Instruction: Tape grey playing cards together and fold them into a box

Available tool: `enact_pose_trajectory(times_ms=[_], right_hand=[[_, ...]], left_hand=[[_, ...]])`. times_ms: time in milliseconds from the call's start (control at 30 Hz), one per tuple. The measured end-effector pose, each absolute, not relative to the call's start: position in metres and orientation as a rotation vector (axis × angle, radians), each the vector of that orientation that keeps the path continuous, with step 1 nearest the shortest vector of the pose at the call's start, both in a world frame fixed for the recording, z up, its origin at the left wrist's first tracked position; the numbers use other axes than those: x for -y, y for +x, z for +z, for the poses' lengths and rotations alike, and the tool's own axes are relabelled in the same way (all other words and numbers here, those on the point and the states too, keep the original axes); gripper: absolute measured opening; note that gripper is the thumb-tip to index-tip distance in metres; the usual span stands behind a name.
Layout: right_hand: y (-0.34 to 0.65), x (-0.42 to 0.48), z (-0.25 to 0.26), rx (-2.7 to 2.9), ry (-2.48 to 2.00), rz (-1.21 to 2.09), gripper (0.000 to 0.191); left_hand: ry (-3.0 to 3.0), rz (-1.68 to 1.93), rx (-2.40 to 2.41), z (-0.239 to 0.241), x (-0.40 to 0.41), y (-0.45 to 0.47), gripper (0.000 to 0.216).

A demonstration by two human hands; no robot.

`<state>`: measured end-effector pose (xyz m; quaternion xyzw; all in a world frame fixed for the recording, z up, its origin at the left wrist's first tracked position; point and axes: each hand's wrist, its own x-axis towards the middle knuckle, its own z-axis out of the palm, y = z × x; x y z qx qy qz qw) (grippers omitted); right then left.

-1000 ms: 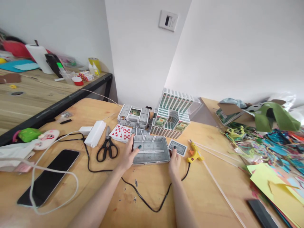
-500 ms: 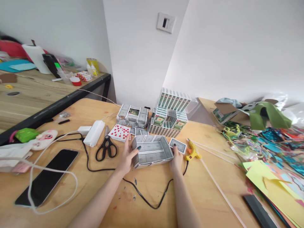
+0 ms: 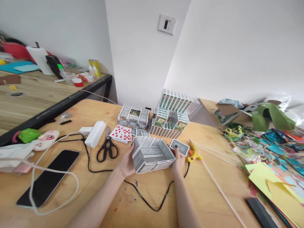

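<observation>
An open box made of playing cards is lifted a little off the wooden table and tilted, its near wall facing me. My left hand grips its left end, thumb inside the rim. My right hand holds the right end, fingers curled on the wall. A loose card deck lies just right of the box. A fan of red heart cards lies to the left.
Black scissors, a white adapter and a black phone lie at left. A yellow glue gun with its black cord sits at right. Stacked card structures stand behind. Coloured paper scraps cover the right.
The card box has been lifted off the table and tipped, turning its near side toward me. Both hands moved with it, staying on its ends.
</observation>
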<state>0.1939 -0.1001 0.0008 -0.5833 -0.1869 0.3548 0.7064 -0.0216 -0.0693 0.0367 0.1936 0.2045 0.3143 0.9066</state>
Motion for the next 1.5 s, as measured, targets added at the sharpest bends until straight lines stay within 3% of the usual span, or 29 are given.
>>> enact_pose_trajectory(times_ms=[267,600,733,833,1033,1200,1500], right_hand=[[0.196,0.1,-0.003,0.467,-1.43,0.715,0.045],[0.198,0.106,0.013,0.518,-1.323,0.554,0.037],[0.185,0.114,0.032,0.475,-1.158,0.746,0.036],[0.166,0.12,0.041,0.522,-1.072,0.886,0.036],[0.15,0.122,0.036,0.61,-1.154,0.913,0.041],[0.151,0.121,0.034,0.625,-1.168,0.913,0.042],[0.15,0.12,0.03,0.584,-1.336,0.786,0.043]], left_hand=[[0.175,0.515,-0.068,0.032,0.064,-0.024,0.066],[0.184,0.829,-0.124,0.034,0.061,-0.033,0.054],[0.137,1.109,-0.224,0.03,0.059,-0.034,0.039],[0.157,1.119,-0.298,0.027,0.059,-0.034,0.035],[0.331,0.917,-0.443,0.036,0.061,-0.034,0.051],[0.561,0.949,-0.784,0.034,0.064,-0.027,0.065],[0.804,1.094,-0.738,0.031,0.067,-0.021,0.079]])
